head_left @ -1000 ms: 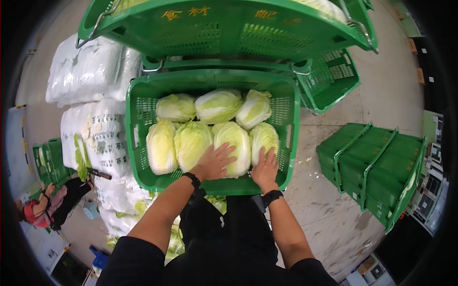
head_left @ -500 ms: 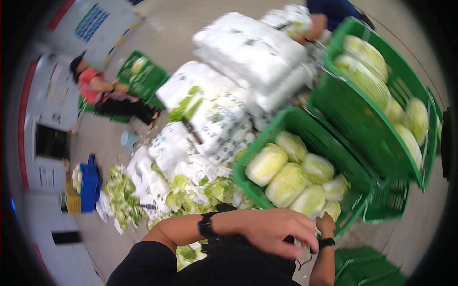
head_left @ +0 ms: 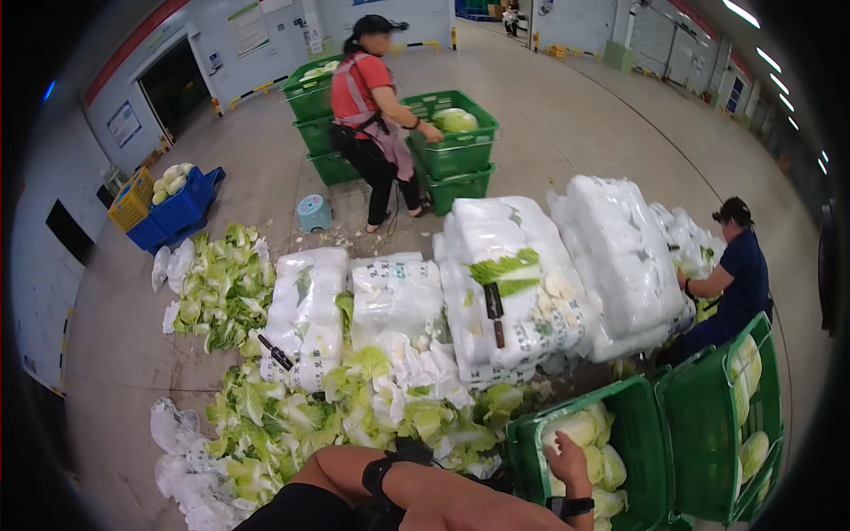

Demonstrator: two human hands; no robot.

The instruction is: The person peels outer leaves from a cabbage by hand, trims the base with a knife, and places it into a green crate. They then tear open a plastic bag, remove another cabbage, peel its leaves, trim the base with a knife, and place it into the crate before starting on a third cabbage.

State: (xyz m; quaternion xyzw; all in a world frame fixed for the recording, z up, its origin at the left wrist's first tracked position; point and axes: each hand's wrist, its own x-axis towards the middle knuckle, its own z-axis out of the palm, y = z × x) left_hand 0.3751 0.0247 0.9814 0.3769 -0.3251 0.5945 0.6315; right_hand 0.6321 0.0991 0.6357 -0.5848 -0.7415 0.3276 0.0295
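Note:
Over the near green crate at the lower right, my right hand reaches in, a black band on its wrist. Its fingers are apart, next to pale Chinese cabbages, and nothing shows in its grasp. Whether the fingertips touch a cabbage cannot be made out. My left forearm, wearing a black watch, crosses the lower edge toward the right. The left hand itself lies outside the picture. Loose cabbage leaves are heaped to the left of the crate.
White plastic-wrapped packs are stacked ahead, with dark-handled knives on them. Another green crate of cabbages stands at right. One person crouches at right; another stands by green crates beyond a blue stool.
My view has swung up and levelled, showing more of the room. My left hand has dropped out of sight. My right hand stays at the crate, its fingers now spread. The far person now stands.

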